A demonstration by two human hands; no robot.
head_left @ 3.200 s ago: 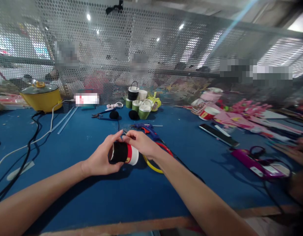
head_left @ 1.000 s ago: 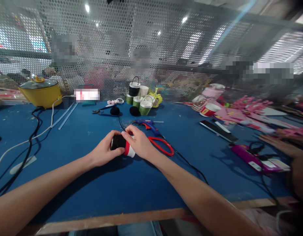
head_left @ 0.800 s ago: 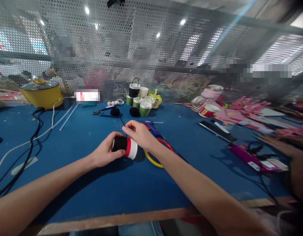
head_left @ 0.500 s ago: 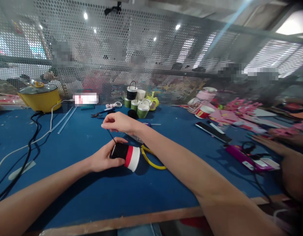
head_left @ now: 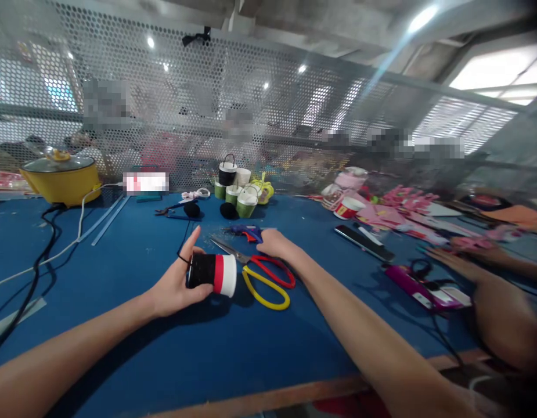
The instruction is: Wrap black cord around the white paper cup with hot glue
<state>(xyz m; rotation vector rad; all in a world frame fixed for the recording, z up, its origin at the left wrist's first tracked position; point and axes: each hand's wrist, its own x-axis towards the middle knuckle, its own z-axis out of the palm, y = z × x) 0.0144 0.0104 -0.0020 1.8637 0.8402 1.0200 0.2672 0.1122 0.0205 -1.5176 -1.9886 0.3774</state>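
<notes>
My left hand (head_left: 177, 288) grips a small cup (head_left: 225, 275) lying on its side. The cup has a black-wrapped section, a red band and a white end facing right. From its black end a thin black cord (head_left: 183, 244) rises past my fingers. Farther right, my right hand (head_left: 274, 242) is closed around the rear part of a blue glue gun (head_left: 246, 230) with an orange-red trigger; its fingertips are partly hidden. Between the hands lie scissors (head_left: 266, 295) with one yellow and one red handle loop, blades pointing to the upper left.
Green and white cups (head_left: 246, 203) stand behind, beside black balls (head_left: 228, 210) and pliers (head_left: 176, 215). A yellow pot (head_left: 61, 180) and cables (head_left: 50, 255) are at left. To the right are a phone (head_left: 364, 242), a purple box (head_left: 418, 285) and another person's hand (head_left: 460, 266).
My right hand has let go of the black cord and moved right and down to the glue gun. The scissors are now uncovered. My left hand still holds the cup.
</notes>
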